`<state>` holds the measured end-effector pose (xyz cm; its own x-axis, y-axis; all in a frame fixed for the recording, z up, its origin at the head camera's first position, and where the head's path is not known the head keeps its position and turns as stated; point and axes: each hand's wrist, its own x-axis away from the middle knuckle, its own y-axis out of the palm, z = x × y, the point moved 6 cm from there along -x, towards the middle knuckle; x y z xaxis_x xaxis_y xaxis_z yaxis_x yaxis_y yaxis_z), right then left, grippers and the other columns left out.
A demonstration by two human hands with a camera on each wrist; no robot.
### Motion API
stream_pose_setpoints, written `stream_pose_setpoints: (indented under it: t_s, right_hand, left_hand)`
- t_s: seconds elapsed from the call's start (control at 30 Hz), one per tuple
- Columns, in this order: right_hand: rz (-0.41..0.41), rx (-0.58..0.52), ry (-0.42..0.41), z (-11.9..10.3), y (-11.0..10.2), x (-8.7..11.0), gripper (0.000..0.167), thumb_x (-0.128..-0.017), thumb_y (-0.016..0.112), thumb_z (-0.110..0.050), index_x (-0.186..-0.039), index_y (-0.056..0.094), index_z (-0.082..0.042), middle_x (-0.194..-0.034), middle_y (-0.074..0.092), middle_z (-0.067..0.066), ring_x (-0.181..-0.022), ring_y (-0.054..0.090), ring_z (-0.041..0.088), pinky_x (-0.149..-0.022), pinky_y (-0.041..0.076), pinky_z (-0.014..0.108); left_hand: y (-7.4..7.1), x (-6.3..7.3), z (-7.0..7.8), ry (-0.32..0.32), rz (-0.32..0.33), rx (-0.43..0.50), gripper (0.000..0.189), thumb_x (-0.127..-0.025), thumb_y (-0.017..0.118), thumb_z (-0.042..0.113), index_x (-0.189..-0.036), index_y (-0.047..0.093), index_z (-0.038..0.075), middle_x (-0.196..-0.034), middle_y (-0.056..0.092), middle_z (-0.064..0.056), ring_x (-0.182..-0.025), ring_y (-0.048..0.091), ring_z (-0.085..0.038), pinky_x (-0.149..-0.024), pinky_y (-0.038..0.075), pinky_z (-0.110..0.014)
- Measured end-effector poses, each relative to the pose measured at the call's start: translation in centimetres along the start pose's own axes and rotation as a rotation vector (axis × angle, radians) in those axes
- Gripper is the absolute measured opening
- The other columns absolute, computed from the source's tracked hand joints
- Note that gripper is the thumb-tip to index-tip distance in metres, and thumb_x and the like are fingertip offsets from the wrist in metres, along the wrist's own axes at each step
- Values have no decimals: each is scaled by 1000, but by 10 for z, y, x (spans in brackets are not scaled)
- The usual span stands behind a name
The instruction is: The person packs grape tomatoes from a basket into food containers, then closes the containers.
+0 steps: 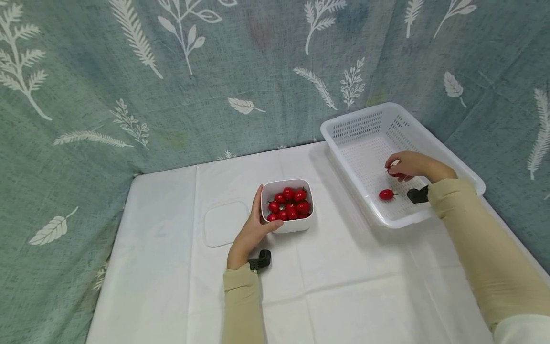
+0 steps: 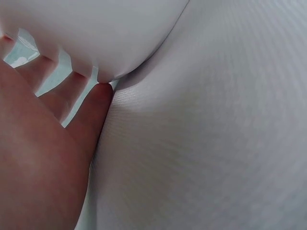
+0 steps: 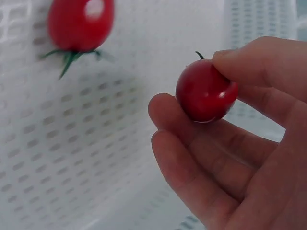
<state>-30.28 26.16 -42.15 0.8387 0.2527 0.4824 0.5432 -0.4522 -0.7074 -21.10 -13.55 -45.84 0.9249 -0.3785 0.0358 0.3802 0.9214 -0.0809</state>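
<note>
My left hand (image 1: 253,229) holds a small white square container (image 1: 294,226) at its left side, thumb along the near rim and fingers down the side. In the left wrist view, the fingers (image 2: 91,112) lie against its smooth wall. Several red cherry tomatoes (image 1: 291,208) fill the container. Over the white plastic basket (image 1: 367,191), my right hand (image 1: 410,166) pinches one cherry tomato (image 3: 206,91) between thumb and fingers, its thin green stem showing. Another cherry tomato (image 1: 386,195) with a green calyx lies on the basket's perforated floor, near that hand.
Left of the container, a flat translucent lid (image 1: 225,223) with rounded corners lies on the white tablecloth (image 1: 163,267). A patterned green-blue curtain (image 1: 193,110) hangs behind the table and along its sides. The basket's raised walls surround the right hand.
</note>
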Motion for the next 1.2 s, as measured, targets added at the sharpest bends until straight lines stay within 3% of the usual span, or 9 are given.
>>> stream_pose_setpoints:
  t_s: [0.33,0.5,0.73,1.07,1.2]
  right_hand:
    - [163,123,-51,-45,-11,16,34,-84,58,-9,-117,50,-2,-103,54,19,-78,55,25,-70,48,39]
    - [228,133,-123,-72,-14,24,38,-86,58,-18,-119,49,-4,-105,55,17,-77,57,25,-66,47,38]
    - [315,75,-179,-97,-10,28,47,-82,59,-44,-115,53,-11,-106,58,11,-79,59,22,-68,46,38]
    - [467,-61,-242,-118,1,39,50,-80,60,-48,-116,53,-15,-101,57,6,-93,52,23,-74,43,41]
    - [537,-135,-307,-134,12,45,50,-79,62,-46,-117,52,-15,-100,57,3,-92,52,20,-75,45,39]
  left_hand:
    - [-1,1,1,2,-4,-4,95,-79,67,15,-143,-1,32,-145,12,-6,-131,15,-26,-100,28,-44]
    - [-2,0,0,-1,-2,6,94,-79,66,12,-143,-1,32,-145,12,-5,-132,15,-25,-100,27,-44]
    - [-2,0,-1,2,-4,-1,94,-79,65,11,-143,-1,31,-145,11,-4,-132,13,-25,-99,28,-45]
    - [-2,1,0,-9,0,0,93,-79,65,11,-143,1,32,-145,13,-5,-132,14,-25,-100,26,-46]
    - [-3,1,-1,-14,6,3,94,-79,65,10,-143,1,34,-145,13,-3,-132,14,-23,-100,26,-46]
